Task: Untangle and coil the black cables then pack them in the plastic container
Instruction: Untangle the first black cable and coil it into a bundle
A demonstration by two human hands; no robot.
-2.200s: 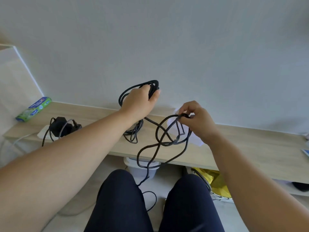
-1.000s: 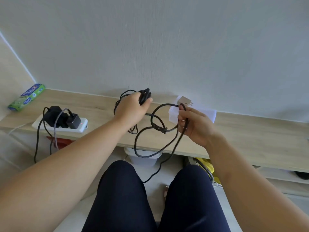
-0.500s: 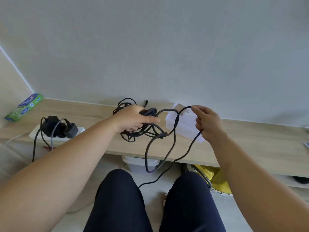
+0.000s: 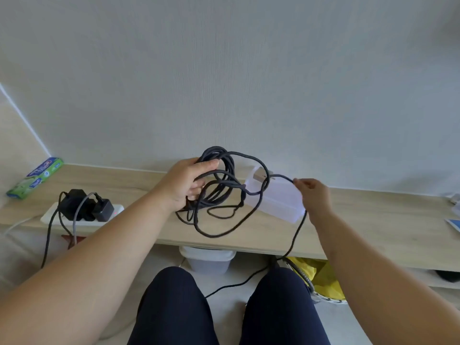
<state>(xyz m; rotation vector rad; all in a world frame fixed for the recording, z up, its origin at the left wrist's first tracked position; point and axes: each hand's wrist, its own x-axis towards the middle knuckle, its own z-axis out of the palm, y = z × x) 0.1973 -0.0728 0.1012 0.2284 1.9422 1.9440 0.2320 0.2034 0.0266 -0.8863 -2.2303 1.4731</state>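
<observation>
Gripping a bundle of loops of the black cables [image 4: 225, 195], the left hand [image 4: 186, 186] has its fingers and thumb curled round the strands and holds them over the tabletop [image 4: 373, 220], towards its back edge by the wall [image 4: 249, 83]. The right hand [image 4: 315, 195] pinches a single strand between thumb and fingertips, to the right of the bundle. From that pinch the strand arcs left into the bundle. On the other side it drops past the tabletop's front edge to the floor [image 4: 234, 275] between the knees [image 4: 174, 307]. Slack loops hang below the bundle, on or just above the wood (contact cannot be confirmed).

The plastic container [image 4: 281, 202], translucent, lies on the tabletop behind the stretched strand and just beside the right hand, set at a slant to the back edge.

At the left, a white power strip [image 4: 46, 217] sits by the front edge carrying two black adapters [image 4: 74, 204], and their leads fall over that edge. A green packet [image 4: 34, 178] lies at the far left corner. Wood surface shows between the strip and the loops, and again from the container to the right. Under the front edge stand a lidded white tub [image 4: 207, 260] and a yellow bag [image 4: 323, 277].
</observation>
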